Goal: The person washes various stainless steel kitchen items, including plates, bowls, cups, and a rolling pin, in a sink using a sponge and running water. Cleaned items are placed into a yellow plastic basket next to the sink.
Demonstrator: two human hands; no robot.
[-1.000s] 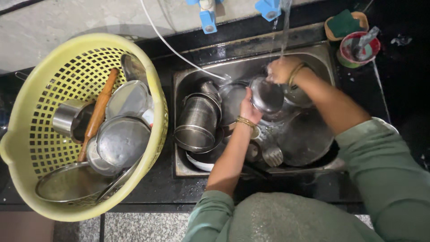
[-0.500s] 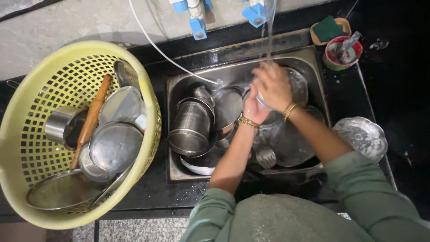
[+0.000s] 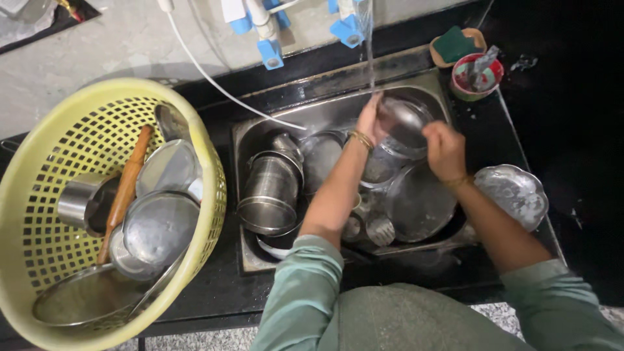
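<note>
My left hand grips the rim of a steel bowl held under the running water at the back of the sink. My right hand is closed just to the right of the bowl, touching its edge; whether it holds anything is unclear. Below the hands lie a large steel plate, a steel pot on its side and smaller steel pieces.
A yellow plastic basket on the left counter holds steel lids, a cup and a wooden rolling pin. A scalloped steel dish sits on the right counter. A green sponge holder and a red cup stand behind the sink. Blue taps above.
The bowl has moved up under the water stream with my left hand now on its rim. My right hand has dropped off it to the right side.
</note>
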